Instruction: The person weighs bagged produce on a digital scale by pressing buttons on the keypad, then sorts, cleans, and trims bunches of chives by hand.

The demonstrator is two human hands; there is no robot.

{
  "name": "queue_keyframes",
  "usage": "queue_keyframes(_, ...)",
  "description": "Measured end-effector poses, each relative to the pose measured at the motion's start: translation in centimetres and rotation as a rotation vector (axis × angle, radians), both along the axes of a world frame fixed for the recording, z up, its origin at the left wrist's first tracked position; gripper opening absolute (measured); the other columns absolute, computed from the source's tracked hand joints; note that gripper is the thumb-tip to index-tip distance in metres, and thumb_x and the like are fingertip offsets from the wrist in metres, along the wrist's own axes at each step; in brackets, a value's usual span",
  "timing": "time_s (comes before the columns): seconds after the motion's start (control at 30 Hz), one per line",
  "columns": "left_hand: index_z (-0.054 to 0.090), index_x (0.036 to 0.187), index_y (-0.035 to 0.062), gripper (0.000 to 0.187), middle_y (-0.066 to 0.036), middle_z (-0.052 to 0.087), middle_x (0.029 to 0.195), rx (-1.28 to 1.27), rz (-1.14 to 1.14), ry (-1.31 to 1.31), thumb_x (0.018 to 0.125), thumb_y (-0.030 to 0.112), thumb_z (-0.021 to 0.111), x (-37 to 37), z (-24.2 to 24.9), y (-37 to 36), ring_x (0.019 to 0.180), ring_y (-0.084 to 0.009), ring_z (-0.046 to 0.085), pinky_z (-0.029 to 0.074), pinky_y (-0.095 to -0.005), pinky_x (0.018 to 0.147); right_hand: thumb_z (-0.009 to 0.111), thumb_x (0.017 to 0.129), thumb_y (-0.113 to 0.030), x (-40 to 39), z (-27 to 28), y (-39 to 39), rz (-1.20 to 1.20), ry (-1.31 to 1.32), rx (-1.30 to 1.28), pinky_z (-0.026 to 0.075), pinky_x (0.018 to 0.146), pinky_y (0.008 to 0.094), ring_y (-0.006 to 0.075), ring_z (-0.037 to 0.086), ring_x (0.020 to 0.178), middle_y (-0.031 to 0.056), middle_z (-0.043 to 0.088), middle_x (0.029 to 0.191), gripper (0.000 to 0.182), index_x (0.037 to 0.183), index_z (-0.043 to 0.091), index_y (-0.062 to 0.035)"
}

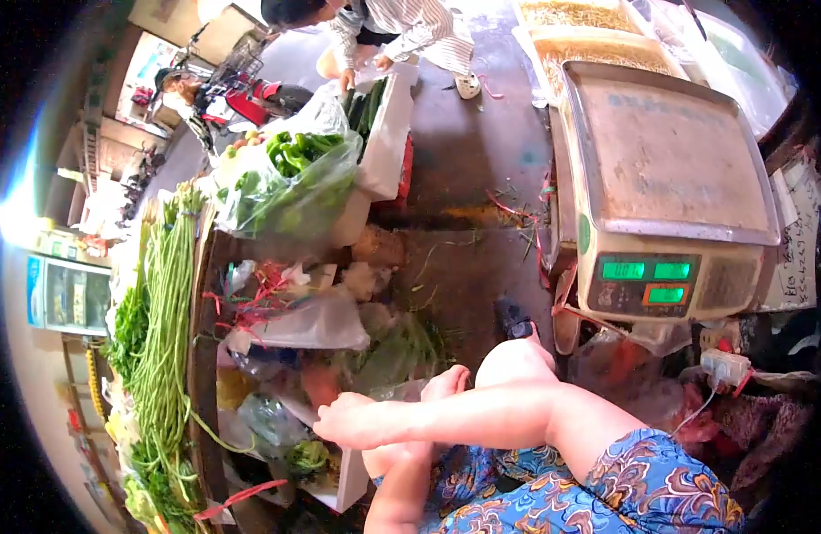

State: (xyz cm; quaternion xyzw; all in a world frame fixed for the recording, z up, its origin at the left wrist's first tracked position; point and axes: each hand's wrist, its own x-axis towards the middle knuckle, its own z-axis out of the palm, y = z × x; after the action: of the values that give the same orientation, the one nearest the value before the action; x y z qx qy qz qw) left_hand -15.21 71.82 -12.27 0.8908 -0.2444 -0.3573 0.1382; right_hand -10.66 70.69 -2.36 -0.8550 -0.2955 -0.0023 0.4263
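My right forearm crosses in front of my left arm. My right hand [343,421] hangs over the goods on the left, fingers loosely bent and a little apart, with nothing visible in them. Close to it are a clear plastic bag [272,418] and a white box edge [351,481]. My left hand [444,383] is partly hidden behind the right forearm; its visible fingertips stretch out and seem to hold nothing. Beyond it lie leafy greens [397,356] under thin plastic. Blue patterned cloth [544,498] covers my lap.
At right stands a scale [677,160] with lit green displays, before trays of sprouts [597,53]. Long beans [165,329] line the left. Bagged green peppers [295,156] sit near a foam box [392,133] of cucumbers, where another person's hand [347,80] reaches. A cart [250,98] stands behind.
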Motion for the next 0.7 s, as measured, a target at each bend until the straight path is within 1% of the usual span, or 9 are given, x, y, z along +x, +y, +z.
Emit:
queue_keyframes(0.03, 0.059, 0.107, 0.0095, 0.026, -0.016, 0.064, 0.1, 0.0, -0.002, 0.002, 0.089, 0.027, 0.054, 0.5, -0.7, -0.1, 0.094, -0.0335, 0.061, 0.048, -0.0411, 0.075, 0.056, 0.079, -0.014, 0.4, -0.5, 0.2, -0.002, -0.007, -0.014, 0.05, 0.07, 0.0362, 0.025, 0.063, 0.08, 0.0083, 0.06, 0.081, 0.007, 0.079, 0.062, -0.01)
queue_keyframes(0.1, 0.061, 0.111, 0.0148, 0.038, -0.011, 0.067, 0.102, 0.095, 0.07, 0.093, 0.078, 0.033, 0.065, 1.7, -2.1, 0.1, 0.096, -0.0262, 0.063, 0.047, -0.0361, 0.084, 0.057, 0.078, -0.014, 1.0, -1.4, 0.4, -0.006, -0.016, -0.031, 0.049, 0.068, 0.0359, 0.0243, 0.063, 0.079, 0.0073, 0.06, 0.078, 0.007, 0.076, 0.062, -0.0107)
queue_keyframes(0.23, 0.063, 0.109, 0.0129, 0.043, -0.012, 0.067, 0.101, 0.114, -0.031, 0.185, 0.073, 0.037, 0.067, 3.8, -3.0, -0.6, 0.097, -0.0266, 0.064, 0.047, -0.0365, 0.084, 0.058, 0.076, -0.014, 2.5, -2.5, 0.6, -0.042, -0.044, -0.035, 0.047, 0.066, 0.0354, 0.023, 0.063, 0.076, 0.0052, 0.059, 0.074, 0.008, 0.07, 0.062, -0.012)
queue_keyframes(0.27, 0.063, 0.1, 0.0084, 0.023, -0.019, 0.065, 0.089, -0.011, -0.071, 0.118, 0.084, 0.022, 0.055, 3.5, -3.0, -0.7, 0.088, -0.0379, 0.062, 0.049, -0.0436, 0.072, 0.058, 0.075, -0.014, 2.8, -2.8, 0.7, -0.063, -0.054, -0.025, 0.047, 0.066, 0.0352, 0.0226, 0.063, 0.076, 0.0047, 0.059, 0.072, 0.008, 0.068, 0.062, -0.0123)
queue_keyframes(0.33, 0.062, 0.103, 0.0078, 0.025, -0.019, 0.065, 0.091, -0.053, -0.038, 0.149, 0.085, 0.022, 0.055, 4.1, -3.3, -0.9, 0.089, -0.0376, 0.062, 0.049, -0.0432, 0.074, 0.06, 0.071, -0.015, 3.1, -3.1, 1.0, -0.159, -0.107, -0.003, 0.044, 0.062, 0.0321, 0.0201, 0.061, 0.07, 0.0019, 0.057, 0.065, 0.01, 0.061, 0.061, -0.0142)
queue_keyframes(0.4, 0.062, 0.105, 0.0073, 0.027, -0.019, 0.065, 0.093, -0.093, -0.006, 0.167, 0.085, 0.023, 0.055, 4.6, -3.6, -1.1, 0.091, -0.0374, 0.062, 0.049, -0.0428, 0.075, 0.06, 0.071, -0.015, 3.6, -3.4, 0.7, -0.141, -0.119, 0.019, 0.044, 0.062, 0.0324, 0.0202, 0.061, 0.068, 0.0024, 0.058, 0.066, 0.009, 0.062, 0.061, -0.0142)
queue_keyframes(0.47, 0.061, 0.108, 0.0061, 0.029, -0.018, 0.064, 0.1, -0.258, -0.009, 0.113, 0.085, 0.023, 0.055, 4.9, -4.3, -1.4, 0.096, -0.0367, 0.061, 0.049, -0.0415, 0.08, 0.06, 0.07, -0.015, 4.0, -3.3, 0.3, -0.131, -0.134, 0.043, 0.044, 0.061, 0.0327, 0.0203, 0.061, 0.067, 0.0028, 0.059, 0.067, 0.009, 0.062, 0.062, -0.0142)
queue_keyframes(0.6, 0.06, 0.11, 0.0057, 0.031, -0.018, 0.063, 0.104, -0.218, -0.032, 0.138, 0.085, 0.023, 0.056, 5.5, -5.0, -2.2, 0.099, -0.0363, 0.06, 0.049, -0.0404, 0.083, 0.06, 0.071, -0.014, 4.8, -2.7, -0.8, -0.108, -0.086, -0.045, 0.046, 0.062, 0.033, 0.0204, 0.063, 0.07, 0.0038, 0.062, 0.07, 0.008, 0.066, 0.065, -0.013)
queue_keyframes(0.7, 0.059, 0.11, 0.0055, 0.032, -0.019, 0.063, 0.105, -0.255, 0.066, 0.253, 0.084, 0.023, 0.056, 5.4, -6.4, -2.2, 0.101, -0.0374, 0.059, 0.048, -0.0408, 0.085, 0.06, 0.072, -0.013, 5.4, -2.7, -1.4, -0.06, -0.064, -0.076, 0.047, 0.062, 0.0328, 0.0204, 0.063, 0.069, 0.0044, 0.062, 0.071, 0.008, 0.067, 0.066, -0.0121)
